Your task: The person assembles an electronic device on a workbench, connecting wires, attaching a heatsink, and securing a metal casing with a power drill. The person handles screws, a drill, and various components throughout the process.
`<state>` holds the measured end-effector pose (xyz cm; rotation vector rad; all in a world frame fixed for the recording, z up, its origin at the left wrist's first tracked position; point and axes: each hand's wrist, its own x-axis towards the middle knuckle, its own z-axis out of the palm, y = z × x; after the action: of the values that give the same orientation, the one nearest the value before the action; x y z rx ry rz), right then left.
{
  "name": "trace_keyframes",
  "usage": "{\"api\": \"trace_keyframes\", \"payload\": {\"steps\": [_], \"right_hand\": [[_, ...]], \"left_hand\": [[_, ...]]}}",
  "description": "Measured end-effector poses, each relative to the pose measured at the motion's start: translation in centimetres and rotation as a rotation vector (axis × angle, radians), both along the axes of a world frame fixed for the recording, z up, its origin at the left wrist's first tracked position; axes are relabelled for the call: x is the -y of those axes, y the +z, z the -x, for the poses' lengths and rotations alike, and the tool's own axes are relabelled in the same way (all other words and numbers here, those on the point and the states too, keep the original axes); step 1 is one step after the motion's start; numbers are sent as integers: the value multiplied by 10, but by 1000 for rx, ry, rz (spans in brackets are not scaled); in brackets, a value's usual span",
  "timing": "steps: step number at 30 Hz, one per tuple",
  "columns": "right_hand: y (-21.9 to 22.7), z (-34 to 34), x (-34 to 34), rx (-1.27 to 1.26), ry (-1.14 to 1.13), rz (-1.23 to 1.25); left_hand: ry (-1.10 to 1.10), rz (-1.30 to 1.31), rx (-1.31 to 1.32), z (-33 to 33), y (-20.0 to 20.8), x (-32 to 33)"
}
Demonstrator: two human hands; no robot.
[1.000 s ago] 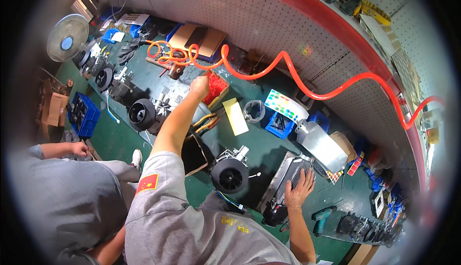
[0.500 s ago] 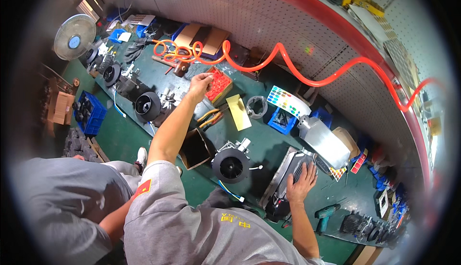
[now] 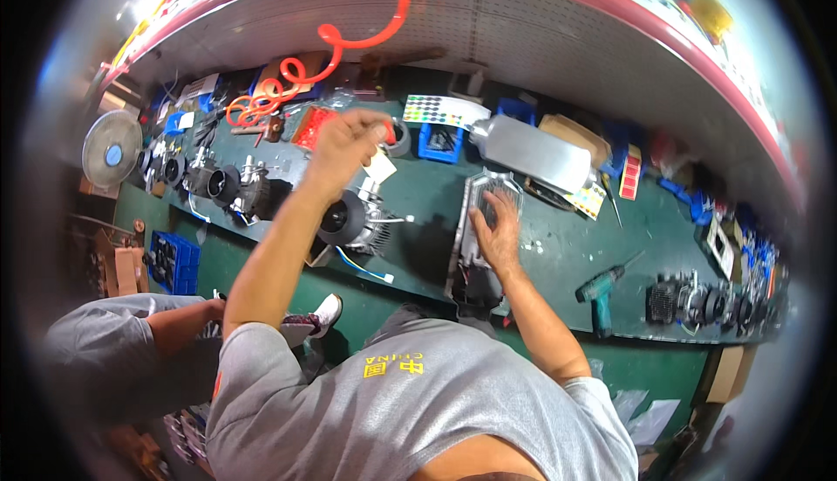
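My left hand (image 3: pixel 347 148) is raised over the bench, its fingers pinching a small red piece (image 3: pixel 389 133). Just behind that wrist is a box of small red parts (image 3: pixel 311 127), partly covered by the hand. My right hand (image 3: pixel 497 232) lies flat with fingers apart on a long unit with a pale metal rim (image 3: pixel 462 211), whose near end is black. Below my left hand stands a blower assembly (image 3: pixel 343 219) with a round black fan housing and a finned metal body; a cable with a white connector (image 3: pixel 387 278) hangs off it.
Behind the unit lies a silver metal cover (image 3: pixel 536 151), beside a blue bin (image 3: pixel 440 143) and a sheet of coloured stickers (image 3: pixel 433 109). A green cordless drill (image 3: pixel 600 293) rests at right. More blower assemblies (image 3: pixel 228 186) line the left. An orange coiled hose (image 3: pixel 357 42) hangs above. Another person (image 3: pixel 131 341) is at left.
My left hand has left the box of red parts and moved right with a small red piece in its fingers. My right hand stays on the long unit. The view has turned.
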<state>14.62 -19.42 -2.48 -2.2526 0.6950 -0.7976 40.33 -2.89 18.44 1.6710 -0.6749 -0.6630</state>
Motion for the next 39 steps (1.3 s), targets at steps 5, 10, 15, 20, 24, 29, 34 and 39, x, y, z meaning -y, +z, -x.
{"api": "trace_keyframes", "payload": {"steps": [5, 10, 15, 20, 24, 29, 34, 39], "right_hand": [[96, 26, -19, 438, 207, -1925], [74, 66, -8, 381, 106, -1896], [84, 85, -6, 443, 182, -1946], [72, 90, -8, 401, 204, -1901], [75, 90, -14, 330, 121, -1840], [71, 86, -23, 292, 107, -1819], [61, 82, -17, 143, 136, -1737], [82, 73, -5, -31, 206, -1581]], "left_hand": [[-159, 94, -159, 163, -65, 36], [-26, 152, -86, 222, -107, 52], [87, 157, -554, 232, -117, 51], [-62, 215, 70, 220, -136, 44], [-188, 168, 154, 208, -131, 36], [-251, 154, 230, 201, -126, 23], [-376, 71, 355, 185, -121, 18], [-458, 14, 563, 167, -116, 20]]}}
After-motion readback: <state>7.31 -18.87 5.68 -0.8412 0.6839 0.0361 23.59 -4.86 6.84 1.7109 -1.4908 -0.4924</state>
